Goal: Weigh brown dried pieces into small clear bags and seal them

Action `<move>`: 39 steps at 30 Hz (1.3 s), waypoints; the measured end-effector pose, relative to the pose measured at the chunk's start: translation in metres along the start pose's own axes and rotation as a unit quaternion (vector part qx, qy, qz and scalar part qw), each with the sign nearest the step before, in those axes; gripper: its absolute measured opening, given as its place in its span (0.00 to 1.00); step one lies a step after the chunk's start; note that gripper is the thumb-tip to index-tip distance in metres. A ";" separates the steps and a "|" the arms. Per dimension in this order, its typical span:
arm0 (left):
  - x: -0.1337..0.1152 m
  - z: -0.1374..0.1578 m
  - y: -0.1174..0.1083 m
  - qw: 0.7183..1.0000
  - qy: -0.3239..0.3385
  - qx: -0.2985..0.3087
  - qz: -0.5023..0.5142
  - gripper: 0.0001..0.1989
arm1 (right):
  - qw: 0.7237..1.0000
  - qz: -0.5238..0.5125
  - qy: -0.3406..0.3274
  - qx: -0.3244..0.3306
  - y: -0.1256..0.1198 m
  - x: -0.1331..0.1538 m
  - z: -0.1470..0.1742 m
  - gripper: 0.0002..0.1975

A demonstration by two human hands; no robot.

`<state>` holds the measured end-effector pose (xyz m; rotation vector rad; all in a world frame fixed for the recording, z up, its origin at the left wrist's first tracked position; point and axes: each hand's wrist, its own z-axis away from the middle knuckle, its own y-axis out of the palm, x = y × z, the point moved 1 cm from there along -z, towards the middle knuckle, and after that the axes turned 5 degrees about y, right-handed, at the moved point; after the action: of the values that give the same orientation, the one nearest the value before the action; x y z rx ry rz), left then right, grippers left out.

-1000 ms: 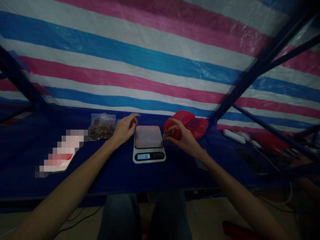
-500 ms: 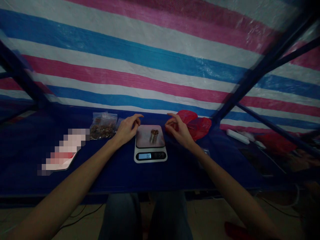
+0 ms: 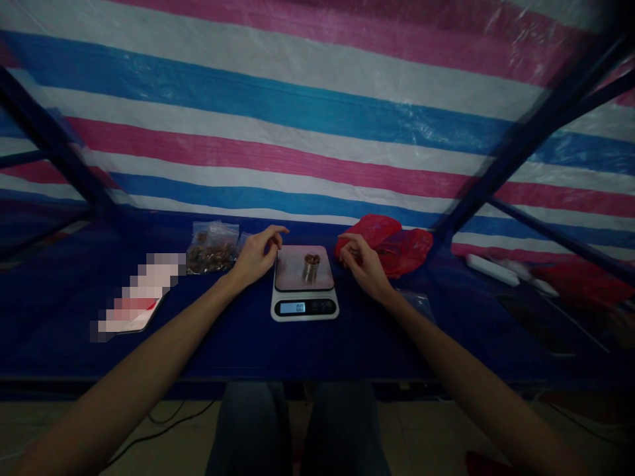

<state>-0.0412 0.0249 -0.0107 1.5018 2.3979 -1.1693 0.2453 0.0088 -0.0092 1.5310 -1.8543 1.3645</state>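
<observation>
A white kitchen scale rests on the blue table, its display reading 0.0. On its weighing plate stands a small metal cup heaped with brown pieces. My left hand is just left of the plate, index finger stretched forward and thumb apart, holding nothing visible. To the right of the scale, my right hand hovers with loosely bent fingers at the near-left side of a red plastic bag. Nothing shows between its fingers; I cannot tell whether they touch the bag.
Clear zip bags of brown pieces lie left of my left hand. Farther left is a partly blurred pinkish sheet or packet. A clear plastic bag lies by my right forearm, and a white object beyond. Blue frame bars flank the striped sheet.
The view has shifted slightly, so the table things appear farther right. My right hand's fingers have curled in a little. The cup and the 0.0 reading stay the same.
</observation>
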 end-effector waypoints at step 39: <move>0.001 -0.001 -0.008 1.000 -0.012 0.016 -0.015 0.22 | 0.996 0.063 0.001 0.066 -0.001 -0.003 0.001 0.14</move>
<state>-0.0474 0.0248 -0.0059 1.4575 2.4066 -1.2308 0.2476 0.0094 -0.0121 1.4956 -1.9233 1.5732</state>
